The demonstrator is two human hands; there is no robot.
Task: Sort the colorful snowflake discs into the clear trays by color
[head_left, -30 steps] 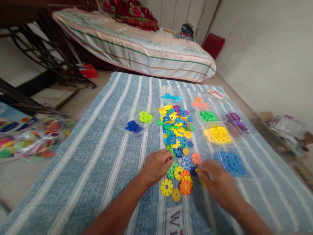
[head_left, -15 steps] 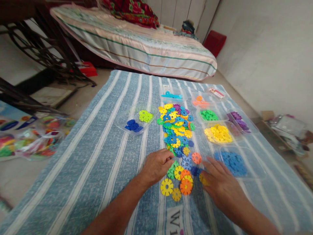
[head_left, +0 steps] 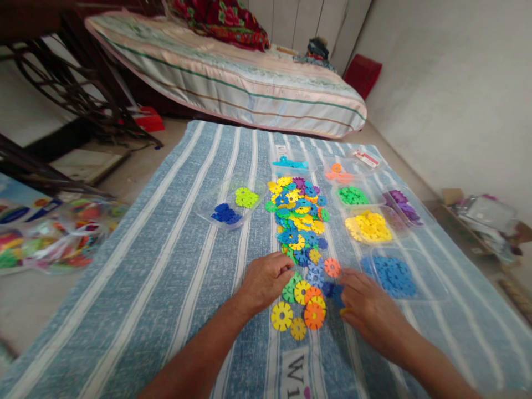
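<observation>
My left hand (head_left: 268,280) rests at the left side of a long pile of notched plastic flower discs (head_left: 305,216), fingers curled together beside green discs (head_left: 291,287). Whatever it may hold is hidden. On the other side, my right hand (head_left: 368,305) is curled, with an edge of a yellow flower disc (head_left: 343,313) showing at its thumb. Dark blue discs (head_left: 331,289) lie by its fingers, and an orange disc (head_left: 332,267) is just beyond the fingertips. Nearer the front edge are loose yellow discs (head_left: 282,316) and orange discs (head_left: 314,316).
Clear tubs hold sorted discs: blue (head_left: 394,276), yellow (head_left: 369,226), green (head_left: 353,195), purple (head_left: 403,206), orange (head_left: 341,176) and light blue (head_left: 291,163). A left tub has lime discs (head_left: 246,197) and navy discs (head_left: 226,214). A bed (head_left: 233,83) stands behind the striped cloth (head_left: 166,266).
My right hand's fingers have drawn together and curled, and less of the yellow disc shows. More of a blue disc is visible beside them. My left hand is nearly still.
</observation>
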